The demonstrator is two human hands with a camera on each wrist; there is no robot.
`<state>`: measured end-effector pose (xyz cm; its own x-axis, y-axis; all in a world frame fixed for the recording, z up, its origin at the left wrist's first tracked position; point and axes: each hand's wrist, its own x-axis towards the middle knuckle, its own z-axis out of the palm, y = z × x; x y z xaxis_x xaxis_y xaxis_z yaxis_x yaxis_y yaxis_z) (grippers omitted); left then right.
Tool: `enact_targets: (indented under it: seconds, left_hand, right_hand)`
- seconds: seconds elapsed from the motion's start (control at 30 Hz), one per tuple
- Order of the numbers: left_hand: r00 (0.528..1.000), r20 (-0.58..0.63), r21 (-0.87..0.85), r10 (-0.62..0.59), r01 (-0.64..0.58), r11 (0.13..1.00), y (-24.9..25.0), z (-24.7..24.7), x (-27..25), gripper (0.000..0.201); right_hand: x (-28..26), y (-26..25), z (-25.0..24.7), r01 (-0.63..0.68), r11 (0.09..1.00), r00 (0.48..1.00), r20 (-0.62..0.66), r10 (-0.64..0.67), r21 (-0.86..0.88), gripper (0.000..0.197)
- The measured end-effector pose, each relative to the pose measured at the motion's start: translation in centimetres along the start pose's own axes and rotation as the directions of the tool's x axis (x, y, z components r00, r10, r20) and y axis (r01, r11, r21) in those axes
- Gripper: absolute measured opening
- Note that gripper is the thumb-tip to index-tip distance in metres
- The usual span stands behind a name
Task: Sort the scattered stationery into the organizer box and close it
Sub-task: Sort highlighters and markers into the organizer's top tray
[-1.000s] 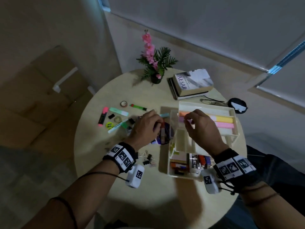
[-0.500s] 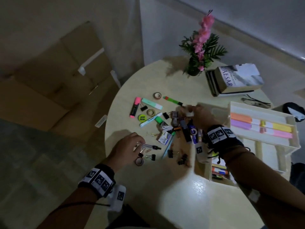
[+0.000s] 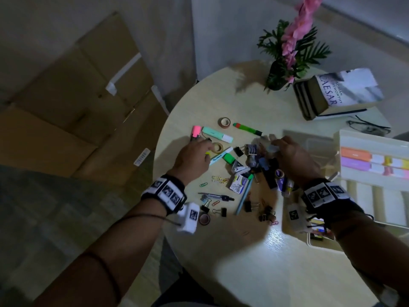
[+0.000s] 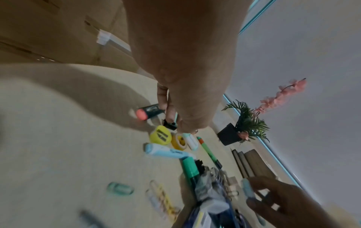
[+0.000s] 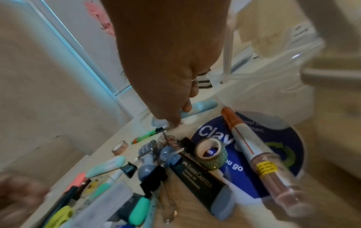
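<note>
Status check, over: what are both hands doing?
Left hand pinches small black binder clip. Right hand pinches pale blue marker. White plastic organizer box open; stationery pile unsorted.

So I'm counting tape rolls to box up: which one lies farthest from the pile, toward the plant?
The brown tape roll beside the green marker. The others lie nearer the person: one by the left hand, one near its wrist.
</note>
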<state>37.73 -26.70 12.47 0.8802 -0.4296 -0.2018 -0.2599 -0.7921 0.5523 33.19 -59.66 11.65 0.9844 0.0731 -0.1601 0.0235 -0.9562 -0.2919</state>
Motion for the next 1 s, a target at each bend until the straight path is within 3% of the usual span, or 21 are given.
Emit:
enact_targets:
  seconds: [0.1,0.23,0.3,0.37,0.43,0.5,0.57,0.67,0.9,1.0]
  left_hand:
    - [1.0,0.004,0.085,0.016,-0.016,0.996,1.0,-0.1,3.7,0.029]
    - [0.992,0.088,0.247,0.085,-0.105,0.963,2.3,0.8,6.8,0.046]
    - [0.984,0.149,0.329,0.095,-0.14,0.934,3.2,1.1,7.5,0.041]
    - [0.978,0.183,0.395,0.096,-0.163,0.904,3.5,1.4,8.0,0.031]
    - [0.975,0.202,0.447,0.089,-0.173,0.878,2.7,2.4,8.9,0.026]
    - [0.971,0.209,0.455,0.112,-0.198,0.868,1.5,3.8,10.1,0.029]
    - [0.965,0.225,0.443,0.133,-0.223,0.868,2.0,3.5,10.4,0.026]
    - [0.958,0.22,0.445,0.182,-0.264,0.855,3.6,2.1,9.6,0.025]
    - [0.952,0.119,0.367,0.284,-0.308,0.878,5.7,0.8,8.6,0.032]
    - [0.947,0.036,0.222,0.319,-0.319,0.921,8.5,-0.1,8.2,0.032]
  right_hand:
    - [-2.0,-1.4,-1.2,0.032,0.997,0.993,-0.117,-0.023,0.075,0.034]
    - [-4.8,-2.3,-2.6,0.081,0.992,0.982,-0.179,-0.063,0.092,0.031]
    - [-6.3,-2.7,-3.7,0.082,0.982,0.978,-0.202,-0.047,0.17,0.025]
    - [-8.1,-3.4,-5.1,0.002,0.938,0.984,-0.169,0.06,0.346,0.014]
    - [-9.6,-3.9,-6.7,-0.151,0.793,0.975,-0.043,0.217,0.59,0.017]
    - [-11.0,-4.4,-8.1,-0.212,0.608,0.957,0.037,0.287,0.765,0.022]
    - [-12.2,-4.6,-9.2,-0.237,0.472,0.937,0.071,0.342,0.849,0.026]
    - [-13.5,-4.0,-10.0,-0.3,0.358,0.9,0.138,0.413,0.884,0.028]
    - [-15.2,-1.7,-11.2,-0.394,0.468,0.887,0.195,0.417,0.791,0.023]
    - [-15.7,-0.7,-12.5,-0.349,0.602,0.915,0.121,0.385,0.719,0.021]
